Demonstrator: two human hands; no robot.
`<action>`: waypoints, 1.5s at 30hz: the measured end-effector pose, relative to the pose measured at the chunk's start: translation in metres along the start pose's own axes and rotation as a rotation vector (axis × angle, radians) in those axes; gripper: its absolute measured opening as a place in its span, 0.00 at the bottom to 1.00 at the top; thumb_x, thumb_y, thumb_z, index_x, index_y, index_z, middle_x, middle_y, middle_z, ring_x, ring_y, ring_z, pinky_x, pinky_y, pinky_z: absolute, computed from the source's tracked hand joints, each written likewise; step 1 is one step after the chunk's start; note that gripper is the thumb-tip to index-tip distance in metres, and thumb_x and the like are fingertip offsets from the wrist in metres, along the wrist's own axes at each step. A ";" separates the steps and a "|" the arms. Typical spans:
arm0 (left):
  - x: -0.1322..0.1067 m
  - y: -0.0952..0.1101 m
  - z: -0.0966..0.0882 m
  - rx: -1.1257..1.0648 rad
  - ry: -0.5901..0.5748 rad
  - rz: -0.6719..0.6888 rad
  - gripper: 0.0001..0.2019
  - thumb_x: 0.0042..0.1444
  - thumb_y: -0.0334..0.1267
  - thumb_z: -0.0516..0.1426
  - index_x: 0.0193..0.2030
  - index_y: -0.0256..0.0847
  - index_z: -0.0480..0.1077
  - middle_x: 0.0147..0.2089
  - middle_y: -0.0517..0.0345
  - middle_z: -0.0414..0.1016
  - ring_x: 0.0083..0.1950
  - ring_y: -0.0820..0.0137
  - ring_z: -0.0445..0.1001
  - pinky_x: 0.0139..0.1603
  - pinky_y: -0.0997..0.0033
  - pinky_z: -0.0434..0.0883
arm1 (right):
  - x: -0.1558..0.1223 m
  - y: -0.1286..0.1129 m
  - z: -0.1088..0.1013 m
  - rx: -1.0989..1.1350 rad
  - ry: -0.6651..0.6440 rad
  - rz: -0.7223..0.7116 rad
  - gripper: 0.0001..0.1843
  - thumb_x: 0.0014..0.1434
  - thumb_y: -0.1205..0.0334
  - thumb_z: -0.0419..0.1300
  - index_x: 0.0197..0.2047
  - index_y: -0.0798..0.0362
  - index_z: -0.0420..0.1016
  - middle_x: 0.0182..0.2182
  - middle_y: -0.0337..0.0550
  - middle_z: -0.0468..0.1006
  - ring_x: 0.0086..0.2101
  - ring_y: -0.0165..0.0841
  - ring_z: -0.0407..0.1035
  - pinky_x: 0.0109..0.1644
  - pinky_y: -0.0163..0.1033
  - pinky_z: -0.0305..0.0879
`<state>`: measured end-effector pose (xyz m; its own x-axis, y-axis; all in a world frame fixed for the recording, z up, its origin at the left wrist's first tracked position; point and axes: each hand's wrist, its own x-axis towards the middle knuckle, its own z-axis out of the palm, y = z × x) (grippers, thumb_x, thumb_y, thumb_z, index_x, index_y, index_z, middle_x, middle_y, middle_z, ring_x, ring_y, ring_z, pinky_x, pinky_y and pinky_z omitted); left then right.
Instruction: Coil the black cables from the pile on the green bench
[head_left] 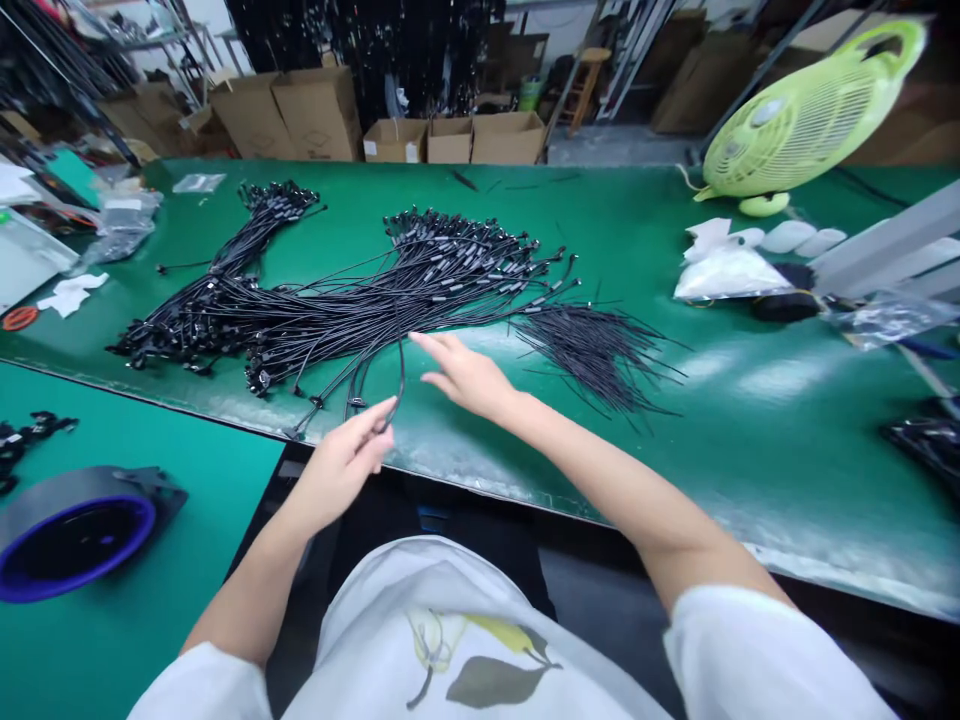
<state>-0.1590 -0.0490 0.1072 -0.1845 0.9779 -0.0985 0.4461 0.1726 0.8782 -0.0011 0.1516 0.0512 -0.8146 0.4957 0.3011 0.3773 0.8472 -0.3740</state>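
Note:
My left hand (346, 462) is at the table's front edge, thumb and fingers pinched on a thin black cable (401, 375). That cable runs up from the pinch toward the large pile of black cables (360, 310), where its far end is lost among the others. My right hand (465, 375) hovers by the same cable, fingers stretched out and thumb apart, with nothing seen in it. Right of it lies a loose bunch of black cable ties (600, 355), or similar thin strips. A second bundle of cables (255, 235) stretches to the back left.
A green fan (810, 120) stands at the back right, near a white plastic bag (731, 275). On the lower left surface sits a roll of grey tape (75, 490) with a purple core. Cardboard boxes (319, 110) line the far side of the green table (757, 440).

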 end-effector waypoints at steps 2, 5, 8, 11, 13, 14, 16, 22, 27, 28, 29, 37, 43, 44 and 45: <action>-0.014 0.007 -0.004 -0.080 -0.035 -0.018 0.23 0.63 0.42 0.52 0.64 0.46 0.64 0.38 0.58 0.71 0.28 0.76 0.65 0.36 0.73 0.67 | 0.046 -0.011 0.013 -0.045 -0.119 -0.010 0.24 0.64 0.56 0.55 0.63 0.46 0.62 0.52 0.48 0.69 0.44 0.36 0.69 0.40 0.37 0.66; -0.027 -0.009 -0.020 -0.178 0.072 -0.131 0.23 0.61 0.43 0.55 0.63 0.43 0.66 0.31 0.61 0.66 0.28 0.75 0.62 0.34 0.73 0.65 | 0.093 0.004 0.020 -0.143 -0.164 0.114 0.13 0.66 0.60 0.51 0.49 0.53 0.73 0.44 0.50 0.72 0.39 0.35 0.69 0.39 0.37 0.63; -0.034 -0.041 -0.034 -0.251 0.197 -0.255 0.22 0.58 0.45 0.58 0.57 0.38 0.70 0.28 0.62 0.64 0.27 0.75 0.60 0.31 0.74 0.62 | 0.108 0.016 0.009 -0.168 -0.116 0.162 0.13 0.67 0.65 0.48 0.48 0.55 0.73 0.44 0.51 0.72 0.38 0.35 0.68 0.39 0.37 0.62; -0.038 -0.066 -0.035 -0.291 0.228 -0.259 0.15 0.57 0.46 0.58 0.46 0.38 0.74 0.26 0.63 0.63 0.27 0.75 0.59 0.30 0.75 0.60 | 0.105 -0.006 -0.027 -0.176 0.016 0.094 0.16 0.69 0.65 0.44 0.50 0.53 0.71 0.45 0.47 0.71 0.40 0.33 0.68 0.43 0.36 0.62; -0.040 -0.071 -0.033 -0.371 0.229 -0.192 0.12 0.58 0.45 0.58 0.39 0.39 0.74 0.23 0.64 0.61 0.26 0.75 0.58 0.29 0.76 0.59 | 0.106 -0.033 -0.065 -0.212 0.208 -0.011 0.19 0.71 0.63 0.40 0.51 0.54 0.71 0.45 0.44 0.70 0.43 0.32 0.68 0.46 0.35 0.63; -0.041 -0.070 -0.033 -0.435 0.228 -0.143 0.11 0.58 0.45 0.59 0.36 0.39 0.73 0.23 0.64 0.60 0.26 0.76 0.58 0.29 0.76 0.59 | 0.109 -0.045 -0.087 -0.259 0.292 -0.041 0.21 0.71 0.63 0.39 0.51 0.56 0.71 0.45 0.43 0.69 0.45 0.32 0.68 0.47 0.36 0.63; -0.041 -0.062 -0.037 -0.608 0.218 -0.031 0.13 0.57 0.46 0.60 0.31 0.38 0.70 0.24 0.63 0.60 0.26 0.77 0.59 0.28 0.77 0.60 | 0.117 -0.059 -0.130 -0.416 0.440 -0.100 0.25 0.71 0.59 0.36 0.51 0.59 0.72 0.46 0.44 0.68 0.49 0.36 0.67 0.49 0.41 0.62; -0.041 -0.044 -0.054 -0.989 0.339 -0.022 0.15 0.53 0.46 0.64 0.29 0.38 0.67 0.24 0.65 0.59 0.21 0.81 0.60 0.17 0.84 0.56 | 0.097 -0.013 -0.180 -0.433 0.448 0.041 0.37 0.62 0.42 0.29 0.39 0.57 0.74 0.40 0.48 0.76 0.46 0.44 0.71 0.37 0.47 0.58; -0.023 -0.050 -0.040 -0.629 0.454 -0.017 0.14 0.59 0.50 0.57 0.40 0.40 0.70 0.42 0.53 0.74 0.39 0.71 0.77 0.31 0.77 0.73 | -0.003 -0.003 -0.111 -0.417 0.037 0.040 0.16 0.64 0.58 0.51 0.27 0.48 0.72 0.22 0.46 0.71 0.26 0.33 0.71 0.24 0.36 0.54; -0.017 -0.048 -0.029 -0.459 0.463 0.041 0.14 0.61 0.49 0.55 0.42 0.40 0.71 0.48 0.50 0.74 0.47 0.67 0.76 0.40 0.72 0.75 | -0.026 -0.016 -0.096 -0.373 -0.086 0.011 0.13 0.63 0.62 0.52 0.28 0.47 0.71 0.22 0.46 0.73 0.21 0.32 0.67 0.22 0.37 0.51; -0.011 -0.045 -0.015 -0.296 0.445 0.114 0.14 0.62 0.48 0.54 0.43 0.40 0.72 0.52 0.48 0.73 0.53 0.64 0.74 0.48 0.67 0.74 | -0.046 -0.032 -0.084 -0.309 -0.199 -0.031 0.10 0.61 0.64 0.53 0.29 0.48 0.71 0.24 0.45 0.74 0.19 0.32 0.66 0.21 0.38 0.49; 0.004 -0.015 0.055 -0.584 -0.358 0.014 0.17 0.63 0.49 0.53 0.41 0.37 0.73 0.16 0.70 0.53 0.17 0.79 0.52 0.21 0.78 0.58 | -0.058 -0.047 -0.084 -0.019 -0.209 0.010 0.14 0.61 0.49 0.58 0.31 0.50 0.72 0.29 0.42 0.77 0.29 0.33 0.69 0.29 0.36 0.53; 0.005 -0.006 -0.007 -1.186 -0.009 -0.078 0.12 0.65 0.39 0.52 0.44 0.35 0.74 0.17 0.73 0.38 0.15 0.81 0.36 0.16 0.84 0.52 | -0.099 0.040 -0.084 0.186 -0.047 0.178 0.18 0.64 0.49 0.51 0.49 0.47 0.74 0.42 0.43 0.79 0.39 0.38 0.73 0.42 0.42 0.66; 0.005 -0.005 -0.014 -1.220 0.072 -0.061 0.14 0.67 0.39 0.49 0.47 0.36 0.73 0.17 0.72 0.39 0.14 0.81 0.37 0.16 0.84 0.53 | -0.108 0.043 -0.078 0.172 -0.024 0.181 0.19 0.64 0.50 0.50 0.51 0.47 0.73 0.43 0.43 0.79 0.39 0.38 0.73 0.42 0.43 0.67; 0.005 -0.005 -0.018 -1.240 0.133 -0.042 0.15 0.68 0.39 0.48 0.50 0.37 0.72 0.18 0.72 0.42 0.14 0.81 0.40 0.17 0.85 0.54 | -0.116 0.043 -0.073 0.139 -0.003 0.170 0.19 0.65 0.50 0.49 0.52 0.47 0.73 0.42 0.44 0.79 0.39 0.38 0.73 0.41 0.43 0.67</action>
<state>-0.1780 -0.0467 0.1112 -0.2982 0.9423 -0.1525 -0.6748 -0.0951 0.7319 0.1421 0.1443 0.0635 -0.7454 0.6289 0.2210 0.4457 0.7167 -0.5364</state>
